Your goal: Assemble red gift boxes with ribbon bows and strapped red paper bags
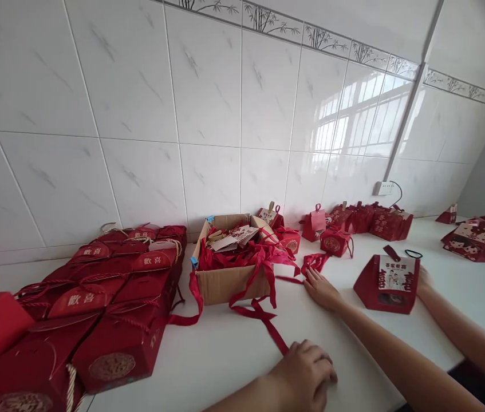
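Has the left hand [304, 375] on the bench [216, 355], nearer the camera than the cardboard carton [220, 289] and a little to its right, with fingers bent in a loose curl by the end of a red ribbon [275, 335]; impossible to make out whether pinching it. Has the right hand [323, 289] just right of the carton, fingers low and lightly bent, touching a looped ribbon bunch [314, 263], with no firm hold visible. Shows, farther right of the carton, a co-worker's hand [425, 280] at the side of an upright gift box [390, 283] with a picture card on its front. Would judge as done, or nearly so: that gift box, the small red boxes [335, 241] right of the carton and the block of corded boxes [109, 286] left of it, all folded into shape. Would judge as left: the ribbon tangle [233, 260] and printed cards [236, 237] inside the carton, lying loose, plus strands spilling over its wall.
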`<state>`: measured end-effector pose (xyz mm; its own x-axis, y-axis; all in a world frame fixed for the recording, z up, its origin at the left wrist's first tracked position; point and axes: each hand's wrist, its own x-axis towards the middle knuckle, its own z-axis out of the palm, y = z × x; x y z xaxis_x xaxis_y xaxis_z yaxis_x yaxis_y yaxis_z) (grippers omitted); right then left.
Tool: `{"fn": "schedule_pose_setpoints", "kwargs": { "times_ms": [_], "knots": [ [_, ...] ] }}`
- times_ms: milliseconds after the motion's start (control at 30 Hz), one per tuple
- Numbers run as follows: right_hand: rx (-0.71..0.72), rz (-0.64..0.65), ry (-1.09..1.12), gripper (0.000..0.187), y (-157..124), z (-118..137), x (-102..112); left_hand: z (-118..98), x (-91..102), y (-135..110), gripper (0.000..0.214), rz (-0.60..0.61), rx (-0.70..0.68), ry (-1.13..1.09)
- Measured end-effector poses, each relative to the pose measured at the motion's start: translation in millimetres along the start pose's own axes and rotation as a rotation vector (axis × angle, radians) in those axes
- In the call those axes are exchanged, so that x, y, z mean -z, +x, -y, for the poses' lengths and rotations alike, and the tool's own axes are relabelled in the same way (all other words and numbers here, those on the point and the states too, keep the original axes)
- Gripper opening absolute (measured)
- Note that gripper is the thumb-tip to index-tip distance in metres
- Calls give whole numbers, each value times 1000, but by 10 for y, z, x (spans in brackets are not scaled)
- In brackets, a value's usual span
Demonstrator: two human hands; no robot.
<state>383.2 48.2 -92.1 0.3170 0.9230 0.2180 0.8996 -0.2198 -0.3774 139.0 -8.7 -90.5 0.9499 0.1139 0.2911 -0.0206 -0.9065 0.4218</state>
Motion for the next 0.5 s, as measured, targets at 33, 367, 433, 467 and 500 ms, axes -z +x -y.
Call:
{"fn": "schedule_pose_setpoints", "kwargs": {
  "times_ms": [33,367,433,467,500],
  "knots": [
    [28,0,28,39,-139,34,0,-26,30,-11,24,-16,0,-8],
    [138,14,219,50,-1584,388,11,-181,221,-94,48,-275,113,-120],
    [110,14,265,51,-1823,508,-45,-158,271,-117,52,-325,159,-137],
    [120,37,301,52,-1926,574,-79,-143,296,-125,53,-327,175,-146],
    [157,84,330,51,-2016,642,-111,-128,319,-129,54,-316,186,-154]
  ]
}}
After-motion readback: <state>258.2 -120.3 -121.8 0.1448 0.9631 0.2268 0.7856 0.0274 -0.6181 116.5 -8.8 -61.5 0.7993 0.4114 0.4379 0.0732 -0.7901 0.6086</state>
